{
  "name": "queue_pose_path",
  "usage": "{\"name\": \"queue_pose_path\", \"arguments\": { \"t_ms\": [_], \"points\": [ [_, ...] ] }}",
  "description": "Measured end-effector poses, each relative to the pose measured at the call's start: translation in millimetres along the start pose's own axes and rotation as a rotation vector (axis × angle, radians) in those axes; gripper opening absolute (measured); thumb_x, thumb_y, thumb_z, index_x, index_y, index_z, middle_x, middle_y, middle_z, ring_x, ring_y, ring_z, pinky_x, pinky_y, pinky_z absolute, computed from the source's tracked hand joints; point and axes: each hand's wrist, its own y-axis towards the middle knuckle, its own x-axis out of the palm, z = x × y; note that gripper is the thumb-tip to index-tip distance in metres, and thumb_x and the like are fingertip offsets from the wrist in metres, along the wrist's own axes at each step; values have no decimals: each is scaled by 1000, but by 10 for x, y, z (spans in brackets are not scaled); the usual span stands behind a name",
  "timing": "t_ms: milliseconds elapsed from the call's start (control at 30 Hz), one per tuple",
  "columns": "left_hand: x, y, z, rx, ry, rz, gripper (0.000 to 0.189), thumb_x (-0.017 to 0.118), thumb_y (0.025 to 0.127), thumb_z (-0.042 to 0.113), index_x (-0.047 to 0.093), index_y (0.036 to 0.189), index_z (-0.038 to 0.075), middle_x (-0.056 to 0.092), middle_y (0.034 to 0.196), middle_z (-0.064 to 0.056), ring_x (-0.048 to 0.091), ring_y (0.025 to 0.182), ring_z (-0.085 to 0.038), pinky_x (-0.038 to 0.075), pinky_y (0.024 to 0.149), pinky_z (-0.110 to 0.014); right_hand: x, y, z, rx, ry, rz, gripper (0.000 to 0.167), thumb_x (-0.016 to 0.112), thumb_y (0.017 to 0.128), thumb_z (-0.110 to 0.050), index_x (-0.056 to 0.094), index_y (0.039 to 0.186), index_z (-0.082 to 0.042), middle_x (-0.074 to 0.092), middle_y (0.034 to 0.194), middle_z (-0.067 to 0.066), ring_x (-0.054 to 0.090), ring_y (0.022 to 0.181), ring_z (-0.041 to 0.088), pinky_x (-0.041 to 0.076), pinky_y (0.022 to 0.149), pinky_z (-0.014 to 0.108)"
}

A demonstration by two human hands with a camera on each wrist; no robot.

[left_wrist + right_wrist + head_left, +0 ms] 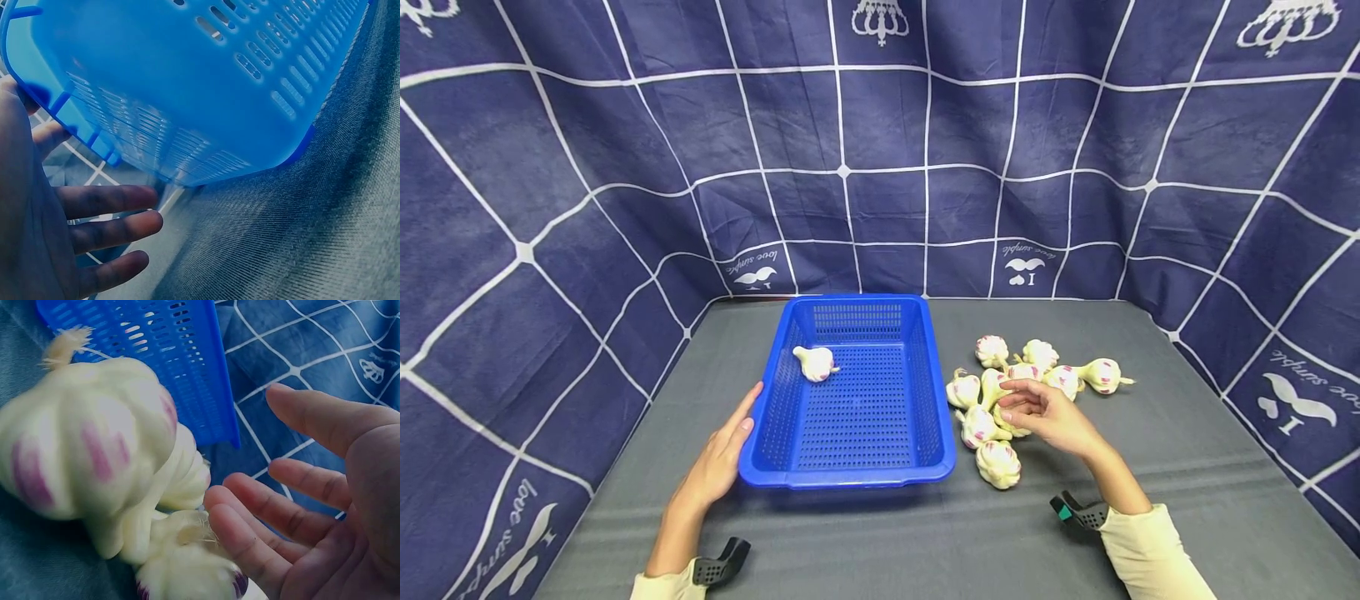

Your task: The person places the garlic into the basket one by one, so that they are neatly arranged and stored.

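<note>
A blue perforated plastic basket (pixel 853 475) stands on the table with one garlic bulb (pixel 816 364) inside, toward its left wall. My left hand (pixel 717 467) is at the basket's left rim. In the left wrist view, the thumb and index finger meet the rim (pixel 84 140), while the other fingers stretch out below it. My right hand (pixel 1051 417) hovers over a pile of garlic bulbs (pixel 998 463) right of the basket. Its fingers are loosely bent and hold nothing. A purple-streaked garlic bulb (pixel 87 437) looms large beside that hand in the right wrist view.
A grey cloth (pixel 880 550) covers the table. A blue curtain (pixel 880 208) with white grid lines hangs behind and along both sides. One garlic bulb (pixel 1103 376) lies at the pile's far right edge. Each wrist wears a black camera mount (pixel 721 563).
</note>
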Motion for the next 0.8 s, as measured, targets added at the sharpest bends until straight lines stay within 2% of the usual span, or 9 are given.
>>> {"name": "queue_pose_path", "arguments": {
  "t_ms": [67,200,300,400,600,800],
  "points": [
    [-1,2,-4,5,-1,5,49,29,108,21,31,156,16,37,153,-20,39,136,-34,18,100,-4,1,-38,11,-15,14,-16,47,69,89,4,47,126,22,62,105,36,68,89,13,56,72,24],
    [-4,0,-13,20,-9,14,48,31,108,20,31,156,17,38,153,-19,34,135,-7,19,101,-4,2,-111,15,-37,47,-57,52,73,85,6,46,126,23,59,107,39,69,89,21,57,72,27],
    [-4,-5,-18,22,-14,12,49,31,108,20,31,156,18,37,154,-19,30,133,5,18,101,-4,0,-162,18,-55,33,-89,56,76,82,5,47,127,21,59,109,39,69,91,30,58,73,30],
    [-4,-3,-21,21,-14,11,49,31,108,20,31,157,17,37,154,-18,29,134,4,18,101,-4,-3,-205,27,-80,-11,-121,59,79,79,4,49,128,18,62,110,34,68,92,33,57,72,31],
    [-7,3,-12,15,-6,6,49,31,108,21,31,157,18,36,155,-17,30,136,-1,18,101,-4,10,-253,42,-143,-69,-190,63,83,75,2,51,128,14,67,110,26,68,92,19,56,69,33],
    [-2,-1,-9,8,0,4,49,31,108,21,30,157,18,36,155,-17,30,135,1,17,102,-4,68,-307,51,-187,-143,-217,65,88,71,-4,57,128,6,68,112,17,64,95,17,54,71,33]
  ]
}}
